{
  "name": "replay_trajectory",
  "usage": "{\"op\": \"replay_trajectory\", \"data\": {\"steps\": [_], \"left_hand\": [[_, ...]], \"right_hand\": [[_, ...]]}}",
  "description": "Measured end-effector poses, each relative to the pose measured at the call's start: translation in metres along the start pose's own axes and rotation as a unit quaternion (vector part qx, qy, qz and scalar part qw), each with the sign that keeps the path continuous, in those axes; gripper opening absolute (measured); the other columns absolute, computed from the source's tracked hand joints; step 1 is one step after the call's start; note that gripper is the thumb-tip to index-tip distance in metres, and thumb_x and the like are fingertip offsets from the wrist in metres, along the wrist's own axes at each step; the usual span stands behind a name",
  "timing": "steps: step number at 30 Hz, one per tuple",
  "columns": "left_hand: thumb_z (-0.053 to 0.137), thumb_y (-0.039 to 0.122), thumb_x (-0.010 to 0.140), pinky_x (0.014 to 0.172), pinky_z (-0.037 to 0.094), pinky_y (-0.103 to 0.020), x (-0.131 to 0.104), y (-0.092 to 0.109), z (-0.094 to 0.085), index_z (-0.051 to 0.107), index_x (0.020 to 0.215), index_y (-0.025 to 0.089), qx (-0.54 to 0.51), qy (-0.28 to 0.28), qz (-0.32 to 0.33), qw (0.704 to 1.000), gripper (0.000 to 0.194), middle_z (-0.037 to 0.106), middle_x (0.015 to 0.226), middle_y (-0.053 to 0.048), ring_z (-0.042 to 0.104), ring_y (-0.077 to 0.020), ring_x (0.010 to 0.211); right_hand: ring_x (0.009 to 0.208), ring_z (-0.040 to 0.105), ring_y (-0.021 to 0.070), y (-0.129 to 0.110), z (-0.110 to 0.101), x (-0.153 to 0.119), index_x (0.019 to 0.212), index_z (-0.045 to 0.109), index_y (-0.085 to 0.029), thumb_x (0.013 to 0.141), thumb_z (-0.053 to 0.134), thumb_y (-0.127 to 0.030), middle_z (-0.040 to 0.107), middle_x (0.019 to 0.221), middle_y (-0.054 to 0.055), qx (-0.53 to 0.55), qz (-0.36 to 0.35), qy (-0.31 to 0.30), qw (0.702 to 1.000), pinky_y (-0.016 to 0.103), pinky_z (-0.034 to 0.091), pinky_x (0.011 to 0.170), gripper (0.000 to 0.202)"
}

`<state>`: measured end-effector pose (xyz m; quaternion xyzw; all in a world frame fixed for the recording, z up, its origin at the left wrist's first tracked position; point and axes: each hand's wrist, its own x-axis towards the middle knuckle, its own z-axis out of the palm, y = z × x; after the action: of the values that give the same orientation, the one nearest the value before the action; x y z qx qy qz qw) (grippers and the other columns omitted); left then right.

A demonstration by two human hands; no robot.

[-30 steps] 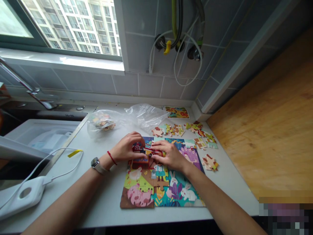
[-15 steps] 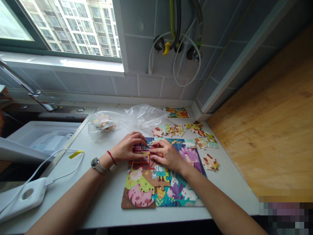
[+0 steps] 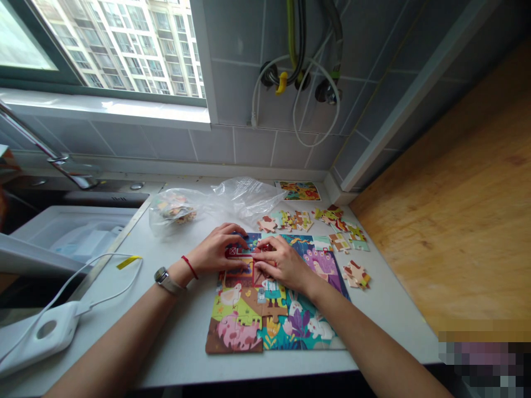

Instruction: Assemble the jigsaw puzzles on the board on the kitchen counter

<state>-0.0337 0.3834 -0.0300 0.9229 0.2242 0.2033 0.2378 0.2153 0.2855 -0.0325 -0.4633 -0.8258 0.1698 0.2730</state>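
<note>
A colourful jigsaw puzzle (image 3: 249, 309) lies on the white counter, with a pig, a hen, rabbits and a peacock on it. My left hand (image 3: 222, 249) rests on its upper left part, fingers apart on the red barn area, holding nothing. Beside it, my right hand (image 3: 284, 262) lies on the upper middle, its fingers spread over the pieces and nothing visible in them. The two hands' fingertips are close together. Parts of the puzzle beneath both hands are hidden.
Loose puzzle pieces (image 3: 340, 226) lie behind and right of the puzzle. A clear plastic bag (image 3: 178, 207) holds more pieces. A small picture card (image 3: 305, 191) is at the back. At the left are a white power strip (image 3: 45, 331), a cable and a sink bin (image 3: 74, 215).
The fingers of my left hand have spread slightly, and the fingertips of the two hands are a little farther apart. The puzzle has not visibly moved.
</note>
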Motion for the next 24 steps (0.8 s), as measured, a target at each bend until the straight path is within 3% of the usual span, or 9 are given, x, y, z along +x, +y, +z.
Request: {"op": "replay_trajectory", "data": {"steps": [5, 11, 24], "left_hand": [[0.084, 0.052, 0.083, 0.104, 0.049, -0.047, -0.0006, 0.0, -0.0004, 0.077, 0.107, 0.026, 0.005, -0.006, -0.006, 1.0, 0.036, 0.065, 0.127, -0.009, 0.061, -0.0298, 0.117], [0.084, 0.052, 0.084, 0.105, 0.049, -0.048, -0.0007, 0.0016, -0.0005, 0.077, 0.107, 0.025, 0.008, -0.006, -0.012, 1.0, 0.036, 0.065, 0.127, -0.009, 0.062, -0.03, 0.117], [0.081, 0.049, 0.089, 0.101, 0.05, -0.045, 0.0003, 0.0007, 0.0017, 0.079, 0.102, 0.025, 0.007, 0.012, -0.002, 1.0, 0.027, 0.068, 0.123, -0.009, 0.063, -0.0283, 0.113]], "right_hand": [[0.114, 0.064, 0.0257, 0.0006, -0.001, 0.0004, 0.124, 0.078, -0.022, 0.095, 0.077, -0.028, 0.07, 0.121, 0.009, 0.03, 0.029, 0.015, 0.999, 0.043, 0.054, 0.103, 0.029], [0.113, 0.065, 0.024, 0.0006, -0.0034, 0.0003, 0.117, 0.081, -0.024, 0.094, 0.078, -0.027, 0.068, 0.12, 0.009, 0.046, 0.04, 0.019, 0.998, 0.041, 0.055, 0.102, 0.024], [0.116, 0.06, 0.0259, -0.0056, -0.008, -0.0002, 0.116, 0.083, -0.026, 0.093, 0.08, -0.034, 0.067, 0.123, 0.009, -0.016, 0.06, 0.019, 0.998, 0.044, 0.052, 0.104, 0.024]]}}
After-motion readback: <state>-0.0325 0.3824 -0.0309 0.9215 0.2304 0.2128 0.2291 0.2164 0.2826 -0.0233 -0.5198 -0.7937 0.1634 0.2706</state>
